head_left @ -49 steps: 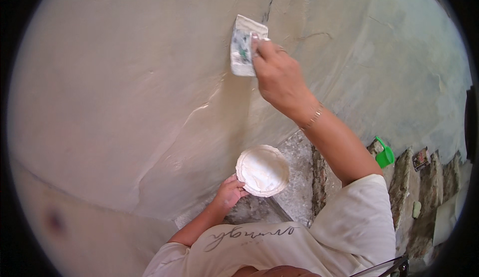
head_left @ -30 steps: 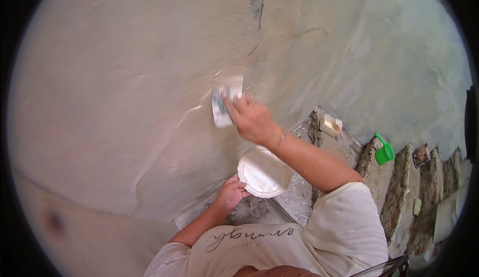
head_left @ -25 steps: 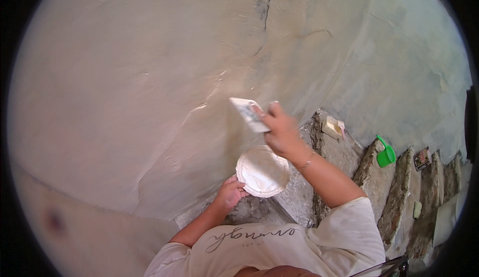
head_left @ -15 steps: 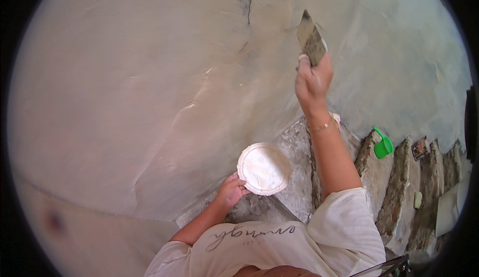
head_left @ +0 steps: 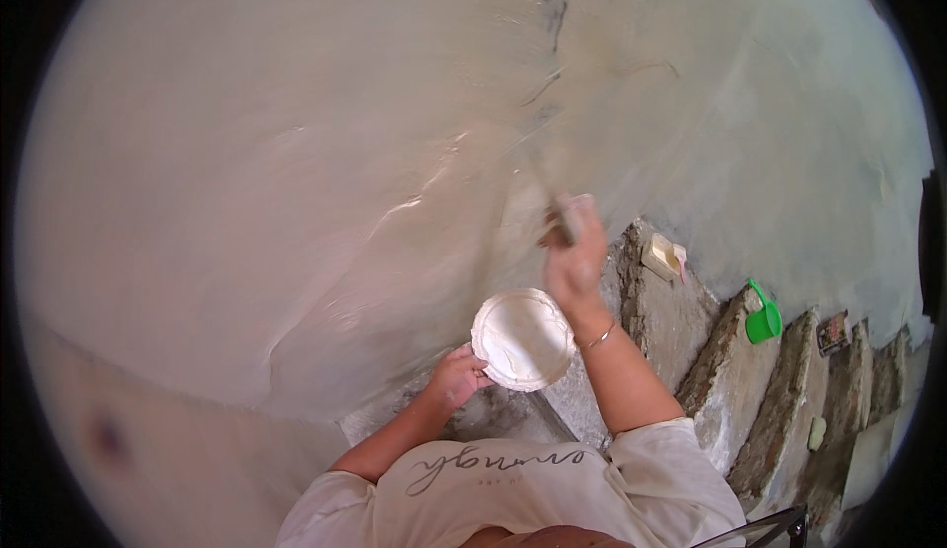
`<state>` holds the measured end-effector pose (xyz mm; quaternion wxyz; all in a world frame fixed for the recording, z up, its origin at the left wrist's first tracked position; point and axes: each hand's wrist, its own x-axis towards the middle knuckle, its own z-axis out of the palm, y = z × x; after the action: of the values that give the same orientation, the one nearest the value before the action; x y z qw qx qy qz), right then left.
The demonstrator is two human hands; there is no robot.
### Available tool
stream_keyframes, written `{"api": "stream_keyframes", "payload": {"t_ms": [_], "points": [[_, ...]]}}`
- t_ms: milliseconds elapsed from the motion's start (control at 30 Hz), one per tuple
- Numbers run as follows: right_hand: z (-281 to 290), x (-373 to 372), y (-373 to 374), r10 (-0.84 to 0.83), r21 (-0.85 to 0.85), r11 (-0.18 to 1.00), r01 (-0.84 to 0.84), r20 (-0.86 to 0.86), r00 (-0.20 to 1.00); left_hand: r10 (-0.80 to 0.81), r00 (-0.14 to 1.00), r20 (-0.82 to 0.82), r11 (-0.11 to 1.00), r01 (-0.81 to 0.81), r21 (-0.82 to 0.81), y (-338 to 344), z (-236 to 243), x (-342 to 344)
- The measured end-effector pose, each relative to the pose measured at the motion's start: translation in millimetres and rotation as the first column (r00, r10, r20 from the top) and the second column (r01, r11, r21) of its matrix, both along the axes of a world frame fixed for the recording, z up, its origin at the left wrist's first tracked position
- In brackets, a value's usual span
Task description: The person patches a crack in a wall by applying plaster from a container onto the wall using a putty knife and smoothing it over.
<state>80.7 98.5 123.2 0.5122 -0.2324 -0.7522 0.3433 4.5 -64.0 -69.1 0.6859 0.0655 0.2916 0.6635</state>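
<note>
My left hand [head_left: 460,375] grips the rim of a round white dish [head_left: 523,339], which has whitish paste smeared inside and along its edge. My right hand [head_left: 575,252] is closed around a trowel [head_left: 563,229], blurred by motion, just above the dish's upper right side. The blade points up toward the plastered wall [head_left: 326,173]; whether it touches the wall I cannot tell. A dark crack [head_left: 563,20] runs down the wall's upper part, with raised ridges of plaster to its lower left.
Rough concrete steps [head_left: 725,361] descend along the wall to the right. On them stand a cream box [head_left: 661,256] with a pink-handled item, a green dipper [head_left: 764,323], a small dark printed packet [head_left: 834,334] and a pale green lump [head_left: 817,434].
My right hand has come down from high on the wall with the trowel, close to the dish. The dish stays nearly in place in my left hand. The cream box has come into fuller view.
</note>
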Motion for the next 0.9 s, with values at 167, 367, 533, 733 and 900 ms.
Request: {"api": "stream_keyframes", "payload": {"t_ms": [167, 367, 533, 733, 900], "points": [[-33.2, -1.1, 62.9, -0.256, -0.207, 0.946, 0.250, -0.007, 0.967, -0.055, 0.998, 0.028, 0.998, 0.055, 0.021, 10.2, -17.3, 9.3], [-13.5, -35.9, -28.5, -0.311, 0.544, 0.816, 0.196, 0.128, 0.942, -0.079, 0.997, 0.002, 0.995, 0.079, -0.059, 11.0, -42.8, 2.7], [6.8, 3.0, -26.4, 0.093, -0.257, 0.966, -0.035, 0.218, 0.971, -0.075, 0.997, -0.009, 0.997, 0.075, -0.018, 6.6, -39.0, 1.7], [43.8, 0.0, 20.1, -0.211, 0.087, 0.975, 0.204, 0.074, 0.975, -0.087, 0.996, 0.005, 0.996, 0.087, -0.007, 10.8, -33.6, 4.2], [20.3, -24.6, -53.0, -0.054, 0.437, 0.894, -0.102, 0.331, 0.942, -0.080, 0.996, 0.038, 0.994, 0.082, -0.071, 11.0, -44.9, 5.4]]}}
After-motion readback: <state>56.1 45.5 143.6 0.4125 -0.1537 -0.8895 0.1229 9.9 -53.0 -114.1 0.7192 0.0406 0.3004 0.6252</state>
